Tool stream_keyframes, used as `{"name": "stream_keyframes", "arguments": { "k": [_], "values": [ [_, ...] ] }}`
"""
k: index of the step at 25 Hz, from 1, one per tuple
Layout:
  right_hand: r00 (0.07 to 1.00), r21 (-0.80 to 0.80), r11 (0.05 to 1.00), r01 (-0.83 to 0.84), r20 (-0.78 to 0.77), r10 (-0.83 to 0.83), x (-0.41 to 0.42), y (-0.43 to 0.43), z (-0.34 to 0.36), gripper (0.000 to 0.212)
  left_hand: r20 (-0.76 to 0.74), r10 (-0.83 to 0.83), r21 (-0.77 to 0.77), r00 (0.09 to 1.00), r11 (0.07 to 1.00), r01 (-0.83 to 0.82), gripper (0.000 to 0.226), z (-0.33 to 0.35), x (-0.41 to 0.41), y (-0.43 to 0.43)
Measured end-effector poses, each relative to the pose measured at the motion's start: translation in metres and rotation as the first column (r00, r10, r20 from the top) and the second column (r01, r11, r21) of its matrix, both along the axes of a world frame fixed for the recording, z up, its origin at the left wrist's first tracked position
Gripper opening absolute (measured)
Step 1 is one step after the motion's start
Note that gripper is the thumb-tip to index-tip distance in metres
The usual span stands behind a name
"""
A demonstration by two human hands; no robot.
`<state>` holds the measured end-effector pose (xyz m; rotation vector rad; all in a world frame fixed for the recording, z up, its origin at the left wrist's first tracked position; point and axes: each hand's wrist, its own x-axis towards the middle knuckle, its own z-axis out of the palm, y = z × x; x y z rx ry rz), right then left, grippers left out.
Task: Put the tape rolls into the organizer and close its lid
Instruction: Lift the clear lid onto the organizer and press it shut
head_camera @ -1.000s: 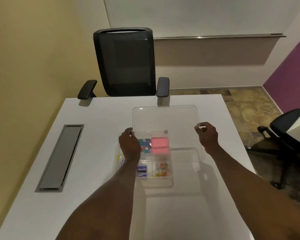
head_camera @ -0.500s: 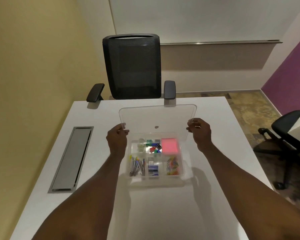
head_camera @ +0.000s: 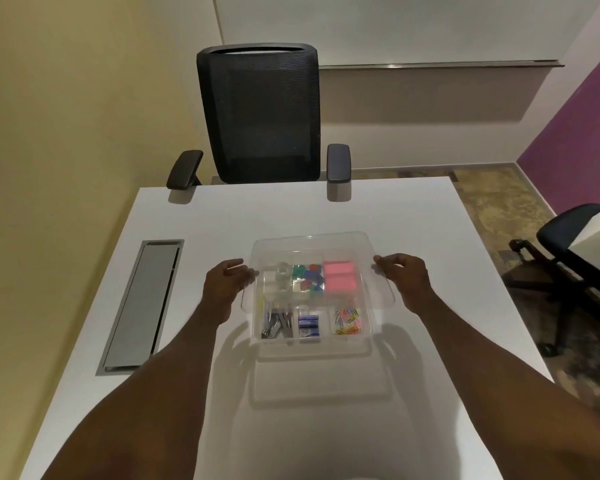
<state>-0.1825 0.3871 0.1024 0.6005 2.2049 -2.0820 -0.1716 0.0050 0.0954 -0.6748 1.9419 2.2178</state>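
A clear plastic organizer (head_camera: 312, 344) sits on the white table (head_camera: 413, 237) in front of me. Its compartments hold a clear tape roll (head_camera: 282, 271), coloured clips, a pink pad (head_camera: 339, 280), metal clips, a blue box and coloured paper clips. A transparent lid (head_camera: 309, 244) hovers over the organizer, tilted, covering its far half. My left hand (head_camera: 224, 284) grips the lid's left edge. My right hand (head_camera: 404, 273) grips its right edge.
A grey cable hatch (head_camera: 142, 303) is set into the table at the left. A black mesh office chair (head_camera: 260, 116) stands at the far edge. Another chair (head_camera: 575, 244) is on the floor at the right, off the table.
Both hands have brought the lid down and toward me, from standing behind the organizer to lying low over its far compartments.
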Motion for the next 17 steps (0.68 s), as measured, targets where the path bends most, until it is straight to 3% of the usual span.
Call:
{"name": "stream_keyframes", "arguments": {
  "k": [5, 11, 17],
  "values": [
    [0.991, 0.039, 0.997, 0.071, 0.108, -0.075, 0.016, -0.005, -0.031, 0.035, 0.071, -0.048, -0.071, 0.996, 0.996, 0.053, 0.043, -0.029, 0.008, 0.007],
    [0.982, 0.186, 0.978, 0.090, 0.148, -0.118, 0.020, -0.013, -0.064, 0.020, 0.137, 0.011, -0.232, 0.990, 0.973, 0.021, 0.036, -0.060, 0.007, 0.013],
    [0.976, 0.446, 0.895, 0.016, 0.189, -0.111, 0.003, -0.027, -0.082, 0.021, 0.191, 0.074, -0.448, 0.979, 0.894, 0.020, 0.034, -0.076, -0.003, 0.021]
  ]
}}
